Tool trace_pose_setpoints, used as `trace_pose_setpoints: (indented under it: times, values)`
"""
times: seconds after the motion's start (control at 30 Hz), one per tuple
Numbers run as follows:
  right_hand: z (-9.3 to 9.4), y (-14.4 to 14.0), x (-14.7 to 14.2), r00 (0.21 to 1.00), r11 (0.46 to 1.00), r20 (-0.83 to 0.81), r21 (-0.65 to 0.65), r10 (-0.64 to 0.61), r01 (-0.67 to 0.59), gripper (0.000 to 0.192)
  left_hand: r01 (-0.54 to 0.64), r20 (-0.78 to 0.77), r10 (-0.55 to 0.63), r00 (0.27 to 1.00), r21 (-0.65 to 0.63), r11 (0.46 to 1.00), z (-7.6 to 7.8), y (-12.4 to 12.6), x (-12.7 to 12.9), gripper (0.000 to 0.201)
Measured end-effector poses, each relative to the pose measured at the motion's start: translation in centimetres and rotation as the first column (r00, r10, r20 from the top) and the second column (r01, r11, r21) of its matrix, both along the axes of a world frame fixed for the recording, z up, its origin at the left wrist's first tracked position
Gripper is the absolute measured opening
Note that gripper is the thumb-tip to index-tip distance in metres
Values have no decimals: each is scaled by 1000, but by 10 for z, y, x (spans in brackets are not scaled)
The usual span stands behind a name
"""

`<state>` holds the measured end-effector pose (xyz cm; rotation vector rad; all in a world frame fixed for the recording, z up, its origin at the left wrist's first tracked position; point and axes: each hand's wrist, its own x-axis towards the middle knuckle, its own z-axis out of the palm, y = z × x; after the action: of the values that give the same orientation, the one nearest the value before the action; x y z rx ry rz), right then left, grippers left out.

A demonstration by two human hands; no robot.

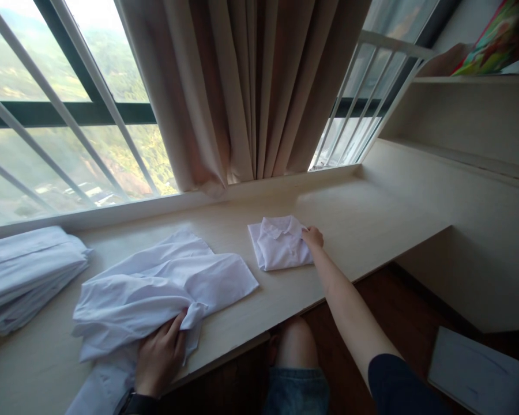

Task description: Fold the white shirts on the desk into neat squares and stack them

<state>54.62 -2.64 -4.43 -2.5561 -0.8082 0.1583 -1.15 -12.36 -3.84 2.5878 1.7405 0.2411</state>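
A loosely spread white shirt [142, 288] lies rumpled on the pale wooden desk [350, 207]. At its near edge, my left hand [162, 351] is closed on the cloth, its fingertips partly hidden by a fold. A sleeve-like part of the shirt trails under my left wrist. Farther right rests a folded white shirt [283, 242], collar facing up. My right hand [313, 236] pinches this one at its right edge, by the collar side. The two shirts lie apart on the desk.
At the far left sits a stack of folded white clothes [30, 271]. Behind the desk hang beige curtains [242, 86] before a barred window [69, 104]. Shelves [471, 109] rise on the right. A grey flat-topped object [476, 369] stands low at the right, beyond the desk's front edge.
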Motion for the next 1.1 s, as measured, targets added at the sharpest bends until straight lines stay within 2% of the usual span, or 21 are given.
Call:
trace_pose_setpoints:
  times: [0.1,0.2,0.23,0.3,0.37,0.5,0.67,0.77,0.93,1.1]
  values:
    - [8,8,-20,991,996,120,51,65,-72,48,-3,-11,3,1000,-1,1000,0,0,0,45]
    - [11,22,-54,918,960,307,41,251,-276,54,-9,-8,9,1000,-10,1000,1,0,0,45]
    - [10,26,-67,889,939,322,-1,326,-344,56,-8,-2,8,1000,-12,1000,1,0,1,45]
    - [5,33,-90,859,895,252,-105,446,-434,59,-10,9,10,1000,-16,1000,2,-1,1,45]
    - [-2,37,-108,849,868,183,-152,495,-473,57,-14,15,15,1000,-22,1000,2,-1,1,45]
    - [-8,41,-125,866,892,218,-77,451,-446,39,-22,12,23,1000,-45,999,1,0,1,46]
    - [1,46,-131,852,877,227,-26,473,-480,42,-18,-16,17,1000,-62,998,-2,1,-2,47]
    - [7,42,-139,848,868,190,-69,495,-491,47,-12,0,12,1000,-53,999,-3,1,-2,48]
    - [6,29,-154,829,869,262,-114,495,-482,66,-13,33,14,999,-45,999,-2,1,-2,46]
    - [-2,26,-150,863,847,75,-249,500,-469,72,-3,4,3,1000,-34,999,-3,1,-2,46]
